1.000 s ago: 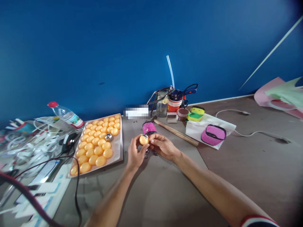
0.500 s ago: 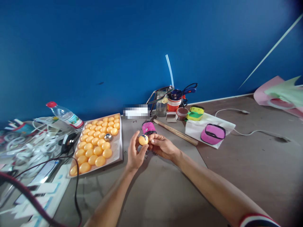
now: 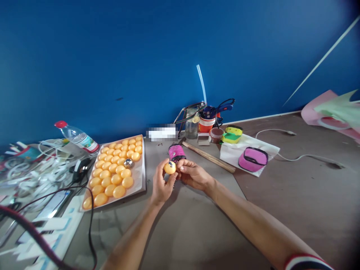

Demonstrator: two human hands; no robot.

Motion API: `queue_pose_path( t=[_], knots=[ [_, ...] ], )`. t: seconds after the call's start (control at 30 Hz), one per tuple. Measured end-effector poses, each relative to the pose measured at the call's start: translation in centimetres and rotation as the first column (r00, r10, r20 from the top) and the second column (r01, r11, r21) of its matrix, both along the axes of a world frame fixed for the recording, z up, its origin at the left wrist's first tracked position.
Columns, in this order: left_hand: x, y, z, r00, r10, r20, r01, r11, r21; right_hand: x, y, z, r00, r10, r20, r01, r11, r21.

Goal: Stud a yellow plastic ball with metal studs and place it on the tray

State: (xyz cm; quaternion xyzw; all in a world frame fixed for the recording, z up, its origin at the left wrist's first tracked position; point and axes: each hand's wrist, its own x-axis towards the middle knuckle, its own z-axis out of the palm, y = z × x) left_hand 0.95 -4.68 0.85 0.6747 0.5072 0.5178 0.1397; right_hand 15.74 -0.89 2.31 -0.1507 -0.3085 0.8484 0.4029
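Between the thumb and fingers of my left hand (image 3: pixel 163 183) is an orange ball (image 3: pixel 170 168) with a dark, shiny patch on top. My right hand (image 3: pixel 194 174) is beside the ball, its thumb and forefinger pinched together; whatever they may hold is too small to make out. Just beyond the hands lies a magenta, black-edged container (image 3: pixel 177 152), its near end partly behind my fingers. To the left, a shallow white tray (image 3: pixel 137 183) carries rows of similar orange balls (image 3: pixel 119 191). One ball among them is covered in silvery, mirror-like pieces (image 3: pixel 128 163).
A wooden-handled hammer (image 3: pixel 209 157) lies behind my right hand. Farther right, a pink box (image 3: pixel 253 159) sits on white paper (image 3: pixel 229 152). A glass jar (image 3: pixel 191 129) stands by the blue wall. Tangled cables (image 3: pixel 25 176) and a bottle (image 3: pixel 80 138) are left.
My left hand has turned the ball slightly, so its dark patch looks smaller and faces more upward. The right hand has barely moved.
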Motion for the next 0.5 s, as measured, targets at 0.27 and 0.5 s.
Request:
queue_pose_path(
  t=[0.27,0.5],
  knots=[
    [-0.13,0.06,-0.23,1.000,0.015,-0.006,-0.015,1.000,0.001,-0.07,-0.13,0.12,1.000,-0.001,0.001,0.001,1.000,-0.020],
    [-0.21,0.11,-0.18,0.997,0.027,-0.068,-0.023,0.998,0.055,-0.15,-0.12,0.03,1.000,-0.020,0.008,0.020,1.000,-0.008]
  ],
)
